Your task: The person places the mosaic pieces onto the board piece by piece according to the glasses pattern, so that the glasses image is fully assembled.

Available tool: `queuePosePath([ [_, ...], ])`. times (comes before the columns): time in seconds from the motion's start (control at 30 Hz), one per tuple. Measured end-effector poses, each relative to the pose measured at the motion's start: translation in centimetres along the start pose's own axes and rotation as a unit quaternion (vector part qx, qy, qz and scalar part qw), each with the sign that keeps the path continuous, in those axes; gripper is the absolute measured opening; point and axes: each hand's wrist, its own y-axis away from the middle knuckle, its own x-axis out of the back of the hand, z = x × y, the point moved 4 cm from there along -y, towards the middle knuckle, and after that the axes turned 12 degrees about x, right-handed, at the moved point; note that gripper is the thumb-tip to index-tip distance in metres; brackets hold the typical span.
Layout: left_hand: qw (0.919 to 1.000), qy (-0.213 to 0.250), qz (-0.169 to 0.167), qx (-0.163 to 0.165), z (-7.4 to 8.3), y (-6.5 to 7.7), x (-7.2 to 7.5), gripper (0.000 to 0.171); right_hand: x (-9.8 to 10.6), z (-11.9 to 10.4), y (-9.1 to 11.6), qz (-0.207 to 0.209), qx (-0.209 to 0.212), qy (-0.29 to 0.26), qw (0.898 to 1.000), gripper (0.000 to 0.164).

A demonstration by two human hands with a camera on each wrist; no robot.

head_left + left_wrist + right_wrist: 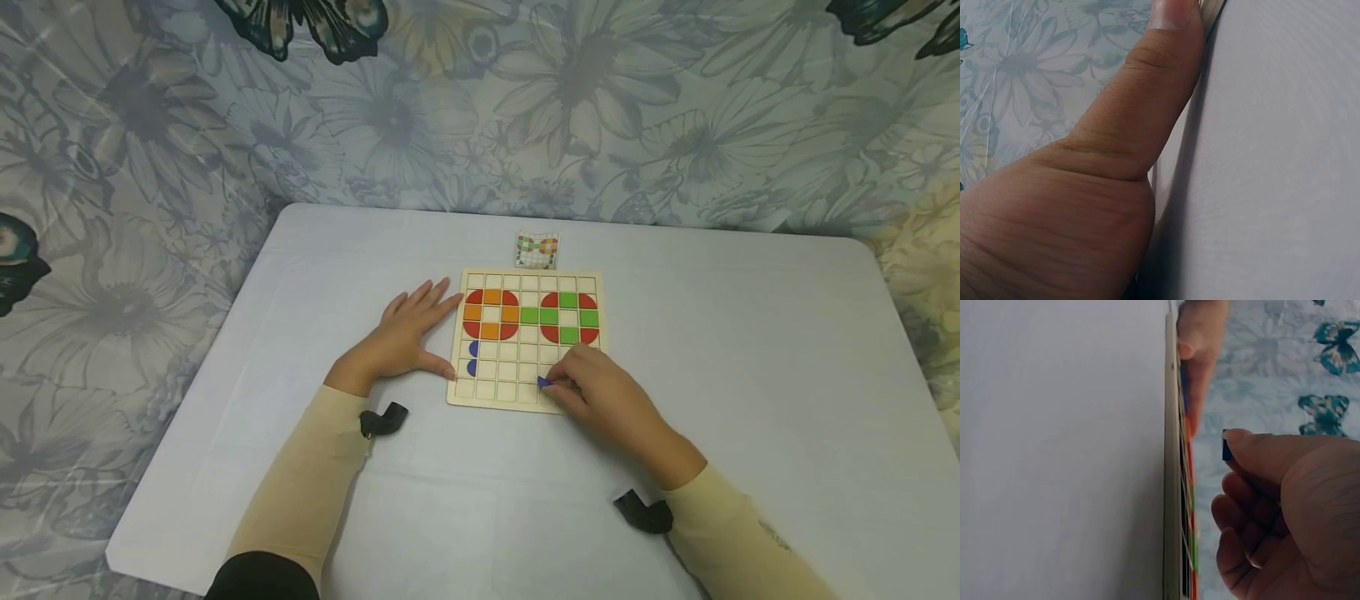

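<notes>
A wooden grid board (507,390) lies on the white table, with red, orange and green tiles set in its upper rows. Two blue half-round tiles (472,367) sit one above the other in its left column. My left hand (401,337) is spread flat at the board's left side, thumb and index fingertip right at the edge. Between thumb and fingertips, my right hand (600,392) pinches a small blue tile (1226,445) over the lower right of the grid. In the right wrist view that tile shows above the board's surface; its full shape is covered by the fingers.
A small pattern card (537,250) with coloured shapes stands behind the board's far edge. The white table (750,350) reaches back to a wall draped in flowered cloth (450,125). Black straps (645,512) hang at both sleeves.
</notes>
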Motion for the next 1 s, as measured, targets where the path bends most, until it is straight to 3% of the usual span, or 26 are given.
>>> queuePosePath([
  [0.63,1.0000,0.001,0.005,-0.003,0.2,-0.1,0.1,0.133,-4.4,-4.3,-4.7,-0.050,0.055,0.035,0.997,0.016],
  [1.0,1.0000,-0.003,0.004,0.002,0.3,0.0,0.2,0.132,-5.1,-4.4,-5.3,-0.039,0.038,0.043,0.998,0.015],
])
